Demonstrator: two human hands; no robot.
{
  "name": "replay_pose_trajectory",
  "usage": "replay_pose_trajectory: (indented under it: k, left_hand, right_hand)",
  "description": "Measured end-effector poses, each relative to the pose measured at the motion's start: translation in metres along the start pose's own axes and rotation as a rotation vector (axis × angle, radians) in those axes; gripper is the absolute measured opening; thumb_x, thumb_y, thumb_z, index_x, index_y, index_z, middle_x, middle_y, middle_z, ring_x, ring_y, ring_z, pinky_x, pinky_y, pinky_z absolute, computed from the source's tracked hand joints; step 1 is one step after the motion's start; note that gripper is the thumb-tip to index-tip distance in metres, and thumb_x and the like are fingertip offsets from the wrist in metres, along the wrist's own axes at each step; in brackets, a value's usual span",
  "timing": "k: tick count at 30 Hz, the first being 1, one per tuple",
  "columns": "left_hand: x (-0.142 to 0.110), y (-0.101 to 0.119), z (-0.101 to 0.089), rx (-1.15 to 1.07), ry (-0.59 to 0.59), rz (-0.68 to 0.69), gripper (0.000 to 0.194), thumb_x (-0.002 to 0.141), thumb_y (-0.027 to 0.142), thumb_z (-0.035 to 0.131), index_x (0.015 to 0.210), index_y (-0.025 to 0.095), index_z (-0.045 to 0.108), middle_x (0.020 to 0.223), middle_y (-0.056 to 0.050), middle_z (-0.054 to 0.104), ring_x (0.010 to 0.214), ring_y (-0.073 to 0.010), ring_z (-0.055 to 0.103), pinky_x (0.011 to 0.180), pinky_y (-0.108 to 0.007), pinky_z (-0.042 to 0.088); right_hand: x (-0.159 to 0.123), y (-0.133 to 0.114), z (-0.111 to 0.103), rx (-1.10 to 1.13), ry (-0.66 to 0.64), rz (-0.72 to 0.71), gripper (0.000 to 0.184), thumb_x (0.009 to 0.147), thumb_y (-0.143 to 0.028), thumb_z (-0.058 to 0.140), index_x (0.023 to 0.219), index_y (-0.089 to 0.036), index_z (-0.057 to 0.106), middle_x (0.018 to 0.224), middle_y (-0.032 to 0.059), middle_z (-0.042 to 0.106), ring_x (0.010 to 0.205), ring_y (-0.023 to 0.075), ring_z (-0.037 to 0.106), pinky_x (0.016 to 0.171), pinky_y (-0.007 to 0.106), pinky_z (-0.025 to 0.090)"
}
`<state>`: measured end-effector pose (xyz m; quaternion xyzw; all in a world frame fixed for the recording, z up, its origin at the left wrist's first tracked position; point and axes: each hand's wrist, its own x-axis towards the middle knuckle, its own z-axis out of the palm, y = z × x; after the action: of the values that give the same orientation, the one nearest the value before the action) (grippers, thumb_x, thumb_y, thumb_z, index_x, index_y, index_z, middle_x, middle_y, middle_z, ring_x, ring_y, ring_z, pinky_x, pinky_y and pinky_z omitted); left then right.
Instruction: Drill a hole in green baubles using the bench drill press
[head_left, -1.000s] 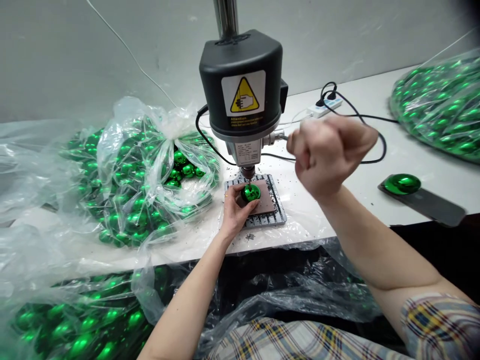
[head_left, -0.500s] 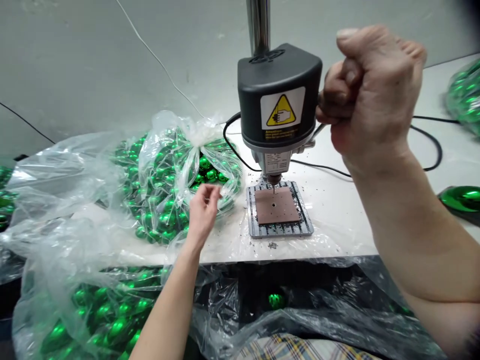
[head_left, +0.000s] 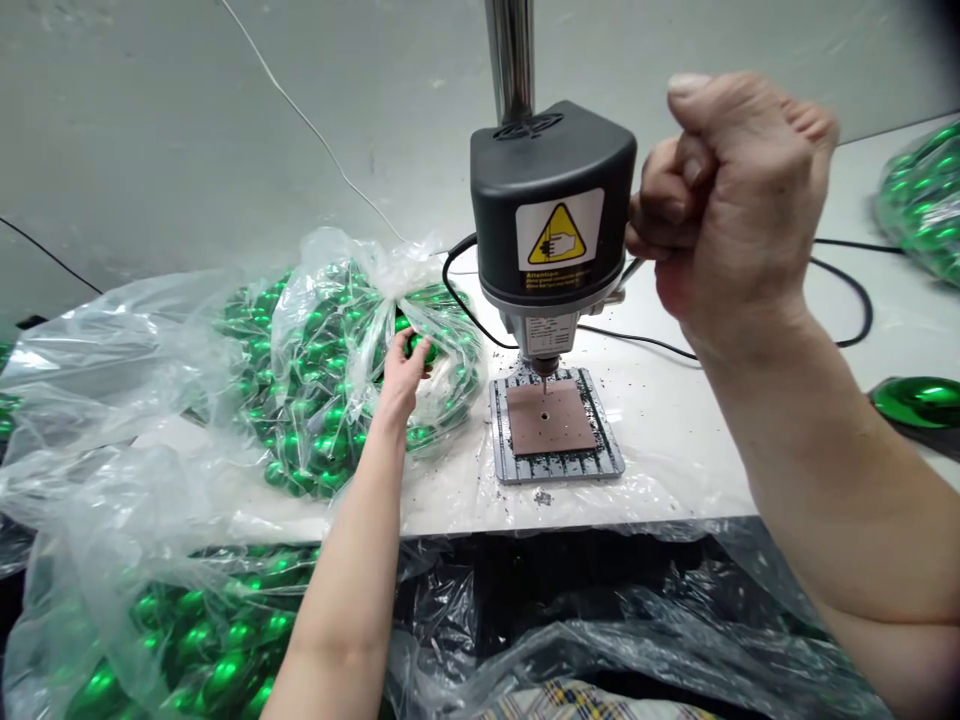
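My left hand (head_left: 409,365) reaches into the opening of a clear plastic bag (head_left: 311,300), its fingers closed round a shiny green ball ornament (head_left: 422,346). More green balls fill the bag. My right hand (head_left: 731,195) is a fist beside the black motor housing of a bench drill press (head_left: 553,200), gripping its feed lever (head_left: 634,270); most of the lever is hidden behind the fingers. Under the chuck, the thin drill bit (head_left: 546,387) points down at a brown square pad (head_left: 566,432) with a hole in it. That pad lies on the slotted grey base (head_left: 551,468).
Dark shavings surround the base on the white table (head_left: 675,460). A second bag of green balls (head_left: 195,640) sits below the front edge, another bag (head_left: 926,200) at far right. A green ornament (head_left: 919,400) rests on a dark flat object. A black cable (head_left: 645,342) runs behind the drill.
My left hand has let go of the ball under the drill, moved left to the bag and closed on another. My right hand rose with the lever; the bit stands clear of the pad.
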<state>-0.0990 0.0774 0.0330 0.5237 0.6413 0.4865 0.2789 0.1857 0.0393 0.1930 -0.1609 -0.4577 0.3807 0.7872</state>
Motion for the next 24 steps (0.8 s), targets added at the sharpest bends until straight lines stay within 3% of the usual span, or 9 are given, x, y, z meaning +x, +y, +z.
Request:
replay_pose_trajectory:
  k: [2, 4, 7, 10, 15, 19, 24]
  left_hand:
    - [-0.023, 0.014, -0.012, -0.432, -0.008, -0.092, 0.045, 0.083, 0.05, 0.07, 0.119, 0.026, 0.056, 0.099, -0.004, 0.064, 0.072, -0.0165, 0.066, 0.064, -0.031, 0.055]
    - [-0.055, 0.03, -0.015, -0.679, -0.11, -0.14, 0.047, 0.082, 0.049, 0.074, 0.119, 0.028, 0.055, 0.107, -0.004, 0.065, 0.082, -0.0177, 0.069, 0.073, -0.034, 0.059]
    - [-0.101, 0.044, -0.002, -0.783, -0.256, -0.201, 0.051, 0.079, 0.042, 0.079, 0.122, 0.028, 0.055, 0.114, -0.005, 0.067, 0.095, -0.0205, 0.071, 0.088, -0.04, 0.059]
    - [-0.129, 0.037, 0.028, -0.721, -0.252, -0.193, 0.058, 0.073, 0.041, 0.085, 0.121, 0.025, 0.055, 0.111, -0.006, 0.069, 0.095, -0.0215, 0.071, 0.09, -0.04, 0.057]
    - [-0.134, 0.007, 0.072, -0.549, -0.106, -0.132, 0.061, 0.064, 0.041, 0.09, 0.11, 0.02, 0.055, 0.098, -0.005, 0.072, 0.09, -0.0171, 0.068, 0.086, -0.032, 0.053]
    - [-0.127, -0.003, 0.088, -0.402, -0.14, -0.058, 0.057, 0.068, 0.041, 0.087, 0.109, 0.019, 0.056, 0.099, -0.006, 0.07, 0.085, -0.0161, 0.066, 0.077, -0.029, 0.05]
    - [-0.12, -0.006, 0.102, -0.295, -0.164, 0.069, 0.051, 0.067, 0.035, 0.087, 0.106, 0.019, 0.058, 0.098, -0.006, 0.07, 0.087, -0.0178, 0.065, 0.077, -0.03, 0.049]
  right_hand:
    - [0.0, 0.001, 0.0, -0.002, -0.009, -0.006, 0.046, 0.084, -0.01, 0.056, 0.043, -0.023, 0.041, 0.039, -0.0047, 0.028, 0.033, 0.0084, 0.02, 0.031, 0.029, 0.008]
    - [0.002, 0.003, -0.001, -0.018, 0.012, -0.004, 0.046, 0.083, -0.009, 0.055, 0.042, -0.023, 0.041, 0.037, -0.0044, 0.028, 0.031, 0.0086, 0.019, 0.03, 0.03, 0.008]
    - [0.004, 0.005, -0.002, -0.034, 0.029, 0.0, 0.046, 0.083, -0.009, 0.054, 0.041, -0.024, 0.04, 0.038, -0.0047, 0.027, 0.029, 0.0082, 0.02, 0.029, 0.03, 0.007]
    - [0.004, 0.004, -0.002, -0.04, 0.006, -0.005, 0.048, 0.087, -0.009, 0.053, 0.044, -0.024, 0.04, 0.039, -0.0055, 0.028, 0.03, 0.0072, 0.022, 0.028, 0.027, 0.01]
    - [0.003, 0.001, 0.001, -0.065, 0.005, 0.022, 0.055, 0.093, -0.005, 0.049, 0.042, -0.023, 0.038, 0.036, -0.0059, 0.029, 0.029, 0.0066, 0.021, 0.027, 0.027, 0.012]
    - [0.003, 0.0, 0.002, -0.025, -0.012, 0.035, 0.057, 0.095, -0.005, 0.048, 0.042, -0.023, 0.037, 0.035, -0.0055, 0.028, 0.03, 0.0075, 0.02, 0.028, 0.028, 0.011]
    - [0.004, 0.001, 0.001, -0.029, -0.025, 0.037, 0.056, 0.096, -0.006, 0.047, 0.044, -0.024, 0.036, 0.037, -0.0054, 0.028, 0.031, 0.0076, 0.018, 0.029, 0.028, 0.01]
